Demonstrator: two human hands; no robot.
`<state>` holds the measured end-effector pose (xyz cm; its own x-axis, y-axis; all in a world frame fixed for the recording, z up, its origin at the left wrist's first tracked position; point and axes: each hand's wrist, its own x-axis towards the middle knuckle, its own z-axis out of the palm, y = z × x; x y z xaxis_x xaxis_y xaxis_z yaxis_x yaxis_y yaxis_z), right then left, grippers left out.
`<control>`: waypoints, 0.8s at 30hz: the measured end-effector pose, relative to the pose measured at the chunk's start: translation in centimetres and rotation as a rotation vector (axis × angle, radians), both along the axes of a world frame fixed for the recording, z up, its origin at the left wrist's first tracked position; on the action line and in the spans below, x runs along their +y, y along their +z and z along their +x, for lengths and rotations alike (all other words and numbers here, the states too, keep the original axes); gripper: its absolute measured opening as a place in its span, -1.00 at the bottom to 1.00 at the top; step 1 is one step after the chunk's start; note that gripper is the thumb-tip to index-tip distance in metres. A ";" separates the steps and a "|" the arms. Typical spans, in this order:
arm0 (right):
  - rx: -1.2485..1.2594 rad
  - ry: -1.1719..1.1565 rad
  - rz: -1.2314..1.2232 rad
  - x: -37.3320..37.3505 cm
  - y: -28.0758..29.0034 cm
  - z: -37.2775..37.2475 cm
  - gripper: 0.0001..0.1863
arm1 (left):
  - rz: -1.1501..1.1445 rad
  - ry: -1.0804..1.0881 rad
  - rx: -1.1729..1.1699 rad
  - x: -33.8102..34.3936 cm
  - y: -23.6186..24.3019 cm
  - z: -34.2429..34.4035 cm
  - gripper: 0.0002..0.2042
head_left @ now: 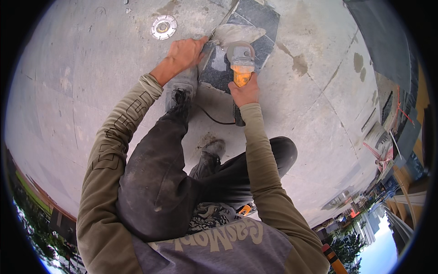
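Observation:
My right hand (245, 92) is wrapped round the body of an orange and black angle grinder (243, 78). Its round disc and guard sit over a dark tile (218, 73) on the floor. At the tile's left edge, my left hand (185, 54) is closed with its fingertips at the rim, near the disc. Between fingertips and disc lies a pale grey, leaf-shaped patch (239, 34); dust or a solid piece, I cannot tell. White lines cross the tile's far part. A black cable (211, 118) curves from the grinder's rear toward my left foot.
A segmented cutting disc (164, 27) lies on the concrete floor (105, 59), beyond my left hand. My dusty left shoe (182, 89) stands close to the tile, my other shoe (215, 148) nearer me. A white bucket (378, 141) and assorted materials line the right side.

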<state>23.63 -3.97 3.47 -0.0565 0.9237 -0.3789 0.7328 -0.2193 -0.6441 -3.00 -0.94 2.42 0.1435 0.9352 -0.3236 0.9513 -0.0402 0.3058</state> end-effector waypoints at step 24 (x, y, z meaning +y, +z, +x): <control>-0.056 0.006 0.006 2.8 -0.5 0.0 -0.24 | -0.018 -0.042 0.052 2.1 0.6 -0.8 -0.44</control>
<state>23.58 -1.15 2.94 -0.0415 0.9258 -0.3757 0.7689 -0.2106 -0.6037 -3.85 1.21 3.05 0.1654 0.9227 -0.3482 0.9634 -0.0756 0.2571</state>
